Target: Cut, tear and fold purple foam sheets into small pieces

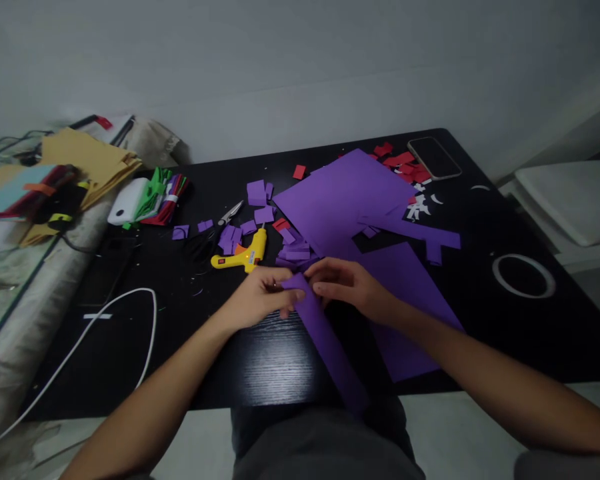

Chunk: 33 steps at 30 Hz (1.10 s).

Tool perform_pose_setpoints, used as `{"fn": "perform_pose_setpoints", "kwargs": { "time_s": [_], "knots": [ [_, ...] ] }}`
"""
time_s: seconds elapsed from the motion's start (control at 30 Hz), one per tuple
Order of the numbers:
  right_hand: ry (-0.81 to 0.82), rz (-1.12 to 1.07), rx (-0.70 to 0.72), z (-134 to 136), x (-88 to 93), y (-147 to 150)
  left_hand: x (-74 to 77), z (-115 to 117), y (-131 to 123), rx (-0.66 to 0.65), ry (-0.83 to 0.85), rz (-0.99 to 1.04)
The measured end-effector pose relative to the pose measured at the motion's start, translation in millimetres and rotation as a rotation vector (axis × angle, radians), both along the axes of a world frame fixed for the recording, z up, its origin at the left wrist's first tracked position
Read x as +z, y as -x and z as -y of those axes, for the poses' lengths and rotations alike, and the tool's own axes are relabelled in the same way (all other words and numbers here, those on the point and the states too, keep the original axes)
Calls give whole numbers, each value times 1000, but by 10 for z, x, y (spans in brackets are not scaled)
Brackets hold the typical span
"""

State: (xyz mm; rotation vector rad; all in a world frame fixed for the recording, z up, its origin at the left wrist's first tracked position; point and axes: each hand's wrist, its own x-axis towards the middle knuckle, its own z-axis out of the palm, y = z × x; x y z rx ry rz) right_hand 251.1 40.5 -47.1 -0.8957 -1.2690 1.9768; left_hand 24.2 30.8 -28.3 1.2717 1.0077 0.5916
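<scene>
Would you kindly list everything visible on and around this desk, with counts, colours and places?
long purple foam strip: one, purple, held at its far end by both hands, trailing over the desk's near edge
large purple foam sheets: at least two, purple, desk centre
small purple foam offcuts: many, purple, beside the scissors
yellow glue gun: one, yellow, desk centre
scissors: one, dark-handled, left of the glue gun
red scraps: several, red, near the phone
phone: one, dark, far right
white ring: one, white, right
black desk: one, black
left hand: fingers pinching the strip
right hand: fingers pinching the strip

My desk: glue gun beside scissors, phone far right by red scraps, tape ring, white cable left.
</scene>
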Motion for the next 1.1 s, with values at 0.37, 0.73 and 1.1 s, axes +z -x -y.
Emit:
{"fn": "perform_pose_setpoints", "kwargs": {
  "time_s": [0.37,0.73,1.1],
  "knots": [
    [2,119,-130,62,36,25,-46,138,-140,12,-14,-25],
    [-38,55,-174,117,-7,60,-102,177,-161,3,-79,-52],
    [-39,60,-179,86,15,41,-89,176,-135,-22,-230,-94]
  ]
}}
